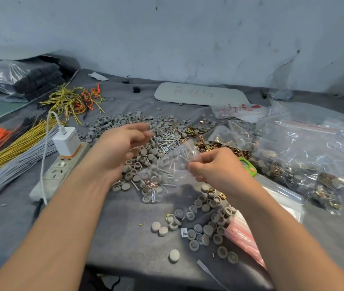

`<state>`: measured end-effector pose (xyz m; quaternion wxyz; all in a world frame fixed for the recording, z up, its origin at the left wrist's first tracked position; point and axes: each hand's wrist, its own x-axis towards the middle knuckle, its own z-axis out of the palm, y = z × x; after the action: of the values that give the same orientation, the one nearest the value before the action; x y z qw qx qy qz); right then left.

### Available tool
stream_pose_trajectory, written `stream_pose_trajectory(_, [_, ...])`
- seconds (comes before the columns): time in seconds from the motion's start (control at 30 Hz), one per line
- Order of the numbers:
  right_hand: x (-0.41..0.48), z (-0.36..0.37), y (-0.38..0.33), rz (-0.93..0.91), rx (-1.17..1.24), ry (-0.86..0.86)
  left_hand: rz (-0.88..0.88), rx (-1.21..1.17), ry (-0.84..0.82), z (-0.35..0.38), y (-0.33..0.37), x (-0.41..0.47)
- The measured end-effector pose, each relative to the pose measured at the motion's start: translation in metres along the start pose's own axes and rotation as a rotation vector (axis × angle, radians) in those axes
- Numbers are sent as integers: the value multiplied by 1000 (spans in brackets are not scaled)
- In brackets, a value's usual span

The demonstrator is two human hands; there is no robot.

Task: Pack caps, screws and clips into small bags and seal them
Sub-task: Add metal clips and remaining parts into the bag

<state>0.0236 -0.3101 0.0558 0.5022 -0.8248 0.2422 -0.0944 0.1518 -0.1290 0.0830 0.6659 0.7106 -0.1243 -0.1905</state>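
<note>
My right hand (213,166) pinches the edge of a small clear bag (173,171) that holds grey caps, screws and a copper clip. My left hand (122,145) hovers just left of the bag over the parts, fingers apart and blurred, holding nothing that I can see. Behind the hands lie a heap of grey caps (124,122), a pile of silver screws (164,139) and brass clips (221,147). More loose caps (206,227) are scattered on the grey cloth near me.
A power strip (59,171) with a white charger (67,142) lies to the left, beside bundles of grey, yellow and orange wires (17,143). Large clear bags of packed parts (305,152) fill the right. A stack of pink-striped small bags (244,236) sits at the near right.
</note>
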Motion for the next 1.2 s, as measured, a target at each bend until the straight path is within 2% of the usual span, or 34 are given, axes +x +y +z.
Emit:
stream_pose_trajectory(0.07, [2, -1, 1, 16, 28, 59, 26, 317, 49, -2, -7, 2])
stream_pose_trajectory(0.13, [4, -4, 4, 50, 34, 91, -2, 520, -67, -3, -15, 5])
stream_pose_trajectory(0.23, [6, -10, 7, 86, 9, 136, -49, 695, -275, 0, -25, 8])
stream_pose_trajectory(0.4, [7, -12, 5, 133, -26, 143, -13, 750, -287, 5, -33, 13])
stream_pose_trajectory(0.73, [9, -13, 6, 69, 0, 183, -9, 863, -347, 17, -35, 8])
stream_pose_trajectory(0.9, [4, -15, 1, -83, 190, 161, 24, 778, -358, 13, -30, 3])
stream_pose_trajectory(1.07, [-3, -16, -7, -267, 326, 81, 223, 155, -295, 17, -18, 0])
stream_pose_trajectory(1.2, [-5, -19, -6, -273, 489, 101, 304, 84, -138, 23, -16, -1])
